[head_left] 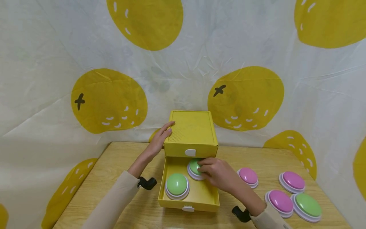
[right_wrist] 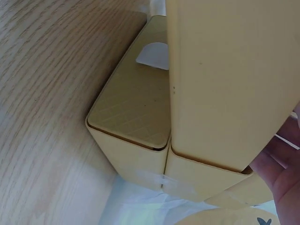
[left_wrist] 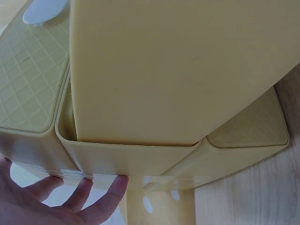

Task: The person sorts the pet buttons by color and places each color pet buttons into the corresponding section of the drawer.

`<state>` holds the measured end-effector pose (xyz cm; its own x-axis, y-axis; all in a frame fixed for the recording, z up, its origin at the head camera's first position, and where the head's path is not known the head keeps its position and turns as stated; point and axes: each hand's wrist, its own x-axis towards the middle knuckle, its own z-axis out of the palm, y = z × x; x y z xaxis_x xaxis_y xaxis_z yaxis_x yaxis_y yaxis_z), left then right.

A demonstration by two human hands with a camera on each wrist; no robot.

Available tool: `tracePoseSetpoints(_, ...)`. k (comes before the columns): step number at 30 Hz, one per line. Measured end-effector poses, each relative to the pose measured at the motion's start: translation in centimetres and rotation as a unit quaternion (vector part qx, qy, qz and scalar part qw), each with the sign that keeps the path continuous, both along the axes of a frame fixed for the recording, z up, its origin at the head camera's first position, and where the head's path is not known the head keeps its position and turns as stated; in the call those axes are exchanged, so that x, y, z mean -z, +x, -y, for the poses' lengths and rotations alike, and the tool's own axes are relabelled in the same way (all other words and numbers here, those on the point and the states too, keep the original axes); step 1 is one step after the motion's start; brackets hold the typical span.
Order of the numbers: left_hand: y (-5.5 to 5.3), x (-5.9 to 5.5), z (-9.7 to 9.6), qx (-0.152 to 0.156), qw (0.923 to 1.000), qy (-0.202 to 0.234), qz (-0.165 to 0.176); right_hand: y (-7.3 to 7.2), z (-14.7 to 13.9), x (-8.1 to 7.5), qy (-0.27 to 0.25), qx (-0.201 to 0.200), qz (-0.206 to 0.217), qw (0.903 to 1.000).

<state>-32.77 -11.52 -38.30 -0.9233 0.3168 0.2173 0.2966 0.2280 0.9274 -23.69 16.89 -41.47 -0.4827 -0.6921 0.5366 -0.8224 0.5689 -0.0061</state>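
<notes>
A yellow drawer box [head_left: 191, 127] stands on the table, its middle drawer [head_left: 200, 194] pulled out. My left hand [head_left: 159, 138] rests on the box's upper left side, fingers extended; in the left wrist view the fingertips [left_wrist: 119, 183] touch its side wall. Inside the drawer sit two domed push buttons with white bases. One green button [head_left: 176, 184] is at the front left. Farther back, my right hand [head_left: 218, 171] grips the other green button [head_left: 194, 167], partly covering it. The right wrist view shows that hand's fingers [right_wrist: 267, 166] beyond the drawer's wall, the button hidden.
Right of the box on the wooden table [head_left: 134, 203] lie pink buttons [head_left: 248, 176] and another green button [head_left: 308, 205]. A shut drawer with a white pull tab [head_left: 190, 152] is above the pulled-out one. Patterned cloth [head_left: 177, 70] hangs behind.
</notes>
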Motion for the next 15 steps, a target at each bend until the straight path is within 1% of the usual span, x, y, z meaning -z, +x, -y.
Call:
tracePoseSetpoints(5, 0.0, 0.0, 0.0, -0.009, 0.9999, 0.004, 0.009, 0.0, 0.0, -0.3, 0.001, 0.006, 0.021, 0.9998)
tracePoseSetpoints(7, 0.0, 0.0, 0.0, -0.008, 0.9999, 0.005, 0.008, 0.2, -0.2, -0.5, -0.011, 0.001, 0.043, 0.999)
tracePoseSetpoints(10, 0.0, 0.1, 0.0, -0.004, 1.0, -0.004, -0.004, 0.8, -0.9, -0.9, -0.053, -0.006, 0.084, 0.995)
tracePoseSetpoints(12, 0.0, 0.1, 0.0, -0.001, 0.9998, -0.012, -0.015, 1.3, -1.7, -1.2, -0.085, -0.008, 0.098, 0.9915)
tracePoseSetpoints(13, 0.0, 0.1, 0.1, 0.0, 0.9998, -0.015, -0.017, 1.5, -2.2, -1.3, -0.098, -0.006, 0.099, 0.9902)
tracePoseSetpoints(15, 0.0, 0.1, 0.1, 0.002, 0.9999, -0.01, -0.013, 1.9, -3.4, -1.5, -0.116, -0.001, 0.085, 0.9896)
